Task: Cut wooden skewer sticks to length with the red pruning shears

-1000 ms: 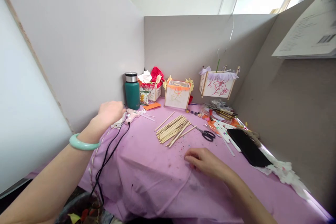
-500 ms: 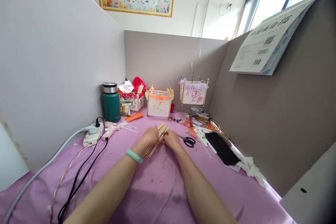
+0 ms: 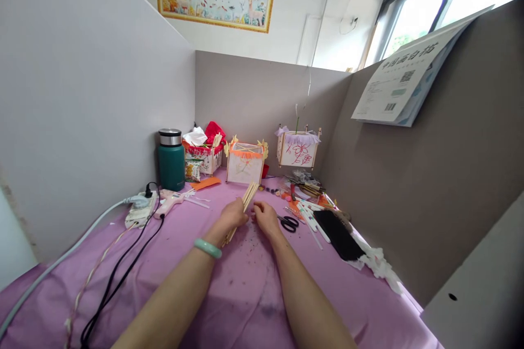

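A bundle of thin wooden sticks [image 3: 250, 194] stands slanted in my left hand [image 3: 233, 215], whose fingers are wrapped round it. The sticks' upper ends point away from me, and their lower ends show beneath the palm. Just to the right, my right hand [image 3: 266, 218] is apart from the bundle. Its fingers are loosely bent with a small gap between them, and I see nothing held there. Black-handled scissors [image 3: 289, 223] lie beside the right hand. Small dark crumbs dot the purple tablecloth [image 3: 245, 283] below both hands.
Paper lanterns [image 3: 244, 168] stand at the back; another lantern [image 3: 302, 150] hangs on the right. A green bottle [image 3: 171, 163], a pink glue gun [image 3: 168, 204] and a power strip [image 3: 140, 212] are left. On the right lie white sticks [image 3: 313, 218], a black phone [image 3: 339, 234] and crumpled tissue [image 3: 380, 267].
My right hand has come off the sticks. The sticks, spread between both hands before, are now gathered into a narrower bundle in my left hand. The camera view has shifted slightly.
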